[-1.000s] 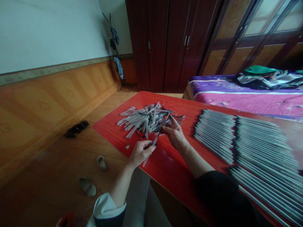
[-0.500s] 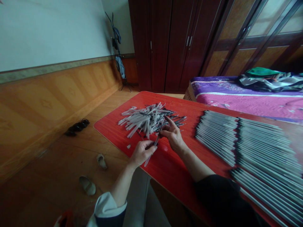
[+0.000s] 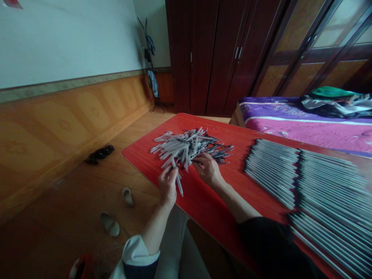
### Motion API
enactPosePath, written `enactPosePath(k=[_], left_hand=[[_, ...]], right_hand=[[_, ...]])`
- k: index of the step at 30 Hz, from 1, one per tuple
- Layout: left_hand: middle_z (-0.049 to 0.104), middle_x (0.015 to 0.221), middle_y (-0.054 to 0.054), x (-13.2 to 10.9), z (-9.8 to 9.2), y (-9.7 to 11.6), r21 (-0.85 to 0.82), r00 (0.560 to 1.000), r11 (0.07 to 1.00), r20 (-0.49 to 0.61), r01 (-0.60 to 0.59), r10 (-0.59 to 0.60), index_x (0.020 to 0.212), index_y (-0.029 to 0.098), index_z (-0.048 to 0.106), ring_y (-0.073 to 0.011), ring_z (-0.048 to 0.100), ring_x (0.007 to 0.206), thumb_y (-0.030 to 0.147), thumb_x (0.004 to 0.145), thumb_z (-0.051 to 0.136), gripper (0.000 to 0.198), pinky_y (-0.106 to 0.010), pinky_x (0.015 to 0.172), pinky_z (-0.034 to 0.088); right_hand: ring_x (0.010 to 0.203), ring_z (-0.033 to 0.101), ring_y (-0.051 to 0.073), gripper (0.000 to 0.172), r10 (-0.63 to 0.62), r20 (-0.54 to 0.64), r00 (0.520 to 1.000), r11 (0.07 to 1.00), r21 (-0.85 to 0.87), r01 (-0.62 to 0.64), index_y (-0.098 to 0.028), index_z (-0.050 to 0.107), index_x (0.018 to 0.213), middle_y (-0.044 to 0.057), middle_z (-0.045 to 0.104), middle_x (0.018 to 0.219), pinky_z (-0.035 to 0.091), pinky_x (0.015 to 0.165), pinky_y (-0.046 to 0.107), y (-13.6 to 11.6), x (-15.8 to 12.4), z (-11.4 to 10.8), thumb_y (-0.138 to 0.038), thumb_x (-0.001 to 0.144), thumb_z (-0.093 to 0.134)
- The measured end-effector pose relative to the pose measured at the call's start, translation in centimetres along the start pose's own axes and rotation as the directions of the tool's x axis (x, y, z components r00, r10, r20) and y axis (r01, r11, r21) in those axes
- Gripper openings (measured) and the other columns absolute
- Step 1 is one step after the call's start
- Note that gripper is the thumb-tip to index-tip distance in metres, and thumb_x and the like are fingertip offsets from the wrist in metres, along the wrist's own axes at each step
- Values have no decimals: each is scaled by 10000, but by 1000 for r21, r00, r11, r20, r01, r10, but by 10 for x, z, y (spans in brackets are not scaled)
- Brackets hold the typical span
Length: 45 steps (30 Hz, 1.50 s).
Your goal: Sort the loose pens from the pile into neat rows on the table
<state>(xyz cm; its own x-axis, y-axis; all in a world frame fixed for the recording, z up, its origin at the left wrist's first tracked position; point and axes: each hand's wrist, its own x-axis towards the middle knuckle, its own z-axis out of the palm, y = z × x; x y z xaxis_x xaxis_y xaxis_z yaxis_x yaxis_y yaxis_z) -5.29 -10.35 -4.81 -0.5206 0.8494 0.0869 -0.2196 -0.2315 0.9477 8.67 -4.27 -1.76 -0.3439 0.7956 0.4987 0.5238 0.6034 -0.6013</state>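
Note:
My left hand is closed around a thin, pale translucent tube, held aslant above the near edge of the red table. One end of it points towards me, the other towards the pile. Right at the pile's near side, my right hand has its fingers pinched together; what is between them, if anything, is hidden. The loose pile of pale tubes lies just beyond both hands. Thin dark sticks are mixed in on its right side.
Rows of pale tubes with dark ends lie side by side on the right of the red table. Beyond stand a bed and a dark wardrobe. Shoes are on the floor at left.
My left hand has drawn the tube left, away from my right hand, and its tilt has changed. My right hand has moved down to the pile, with its pointing finger now curled in.

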Motion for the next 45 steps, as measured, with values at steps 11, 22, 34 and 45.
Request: enactPosePath(k=[11,22,34,45], left_hand=[[479,596,29,0,-1,2,68,998,998,68,-16,12,768,133,609,-77,416,531,392,726,613,263,-191,507,341],[470,583,37,-3,-1,7,180,955,983,296,-25,-30,812,121,632,-83,385,534,396,757,586,284,-198,506,302],[560,702,14,-4,0,7,198,873,979,485,-53,-51,1319,181,352,-115,504,597,330,797,562,582,-204,549,376],[384,549,74,-6,3,14,213,808,977,576,-4,-122,1222,151,449,-81,373,506,240,768,552,474,-194,508,303]], right_hand=[[1050,405,271,228,-228,408,884,802,-436,408,-167,689,806,139,582,1024,390,841,370,-17,15,26,-192,850,466],[715,602,190,157,200,-69,977,959,217,-181,-166,685,785,58,677,761,475,674,308,1,9,12,-215,741,542],[752,613,199,165,321,49,946,846,-464,-263,-179,651,748,84,669,793,395,614,264,-9,-40,-10,-191,742,486],[760,583,192,209,234,164,958,819,-564,-104,-166,641,711,99,625,821,348,575,257,-13,-35,-6,-247,803,472]])
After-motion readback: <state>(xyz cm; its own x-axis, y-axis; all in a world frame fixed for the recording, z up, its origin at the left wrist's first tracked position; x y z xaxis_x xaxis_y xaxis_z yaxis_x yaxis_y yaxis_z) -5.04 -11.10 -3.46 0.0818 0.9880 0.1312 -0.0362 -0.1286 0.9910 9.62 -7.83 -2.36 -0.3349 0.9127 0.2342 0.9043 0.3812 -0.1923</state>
